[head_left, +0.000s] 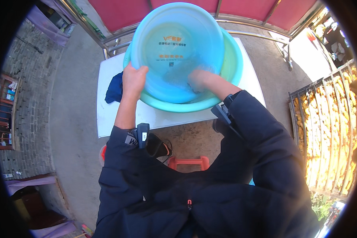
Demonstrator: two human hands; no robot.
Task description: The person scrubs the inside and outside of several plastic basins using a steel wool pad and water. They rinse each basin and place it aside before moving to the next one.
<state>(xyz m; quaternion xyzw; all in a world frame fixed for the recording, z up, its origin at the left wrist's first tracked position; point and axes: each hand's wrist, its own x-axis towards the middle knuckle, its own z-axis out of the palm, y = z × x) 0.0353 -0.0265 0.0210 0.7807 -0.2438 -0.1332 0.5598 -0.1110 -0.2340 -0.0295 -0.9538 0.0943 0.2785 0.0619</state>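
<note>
My left hand [134,79] grips the left rim of a blue plastic basin [154,26], which is tilted inside a larger turquoise basin [236,59]. Blurred, my right hand [198,79] reaches into the lower right part of the blue basin, where splashing water [178,74] shows. Whether its fingers hold anything cannot be told. Orange and dark printing marks the blue basin's bottom. Both basins rest on a white tabletop [110,119]. A dark blue cloth [114,89] lies at their left, close to my left wrist.
A red-panelled metal frame [184,6] stands beyond the table. Below the near table edge is a red plastic stool [189,161]; a red container [103,155] shows beside my left sleeve. At the right stands a barred crib of corn cobs [327,125], and a brick wall [32,98] at the left.
</note>
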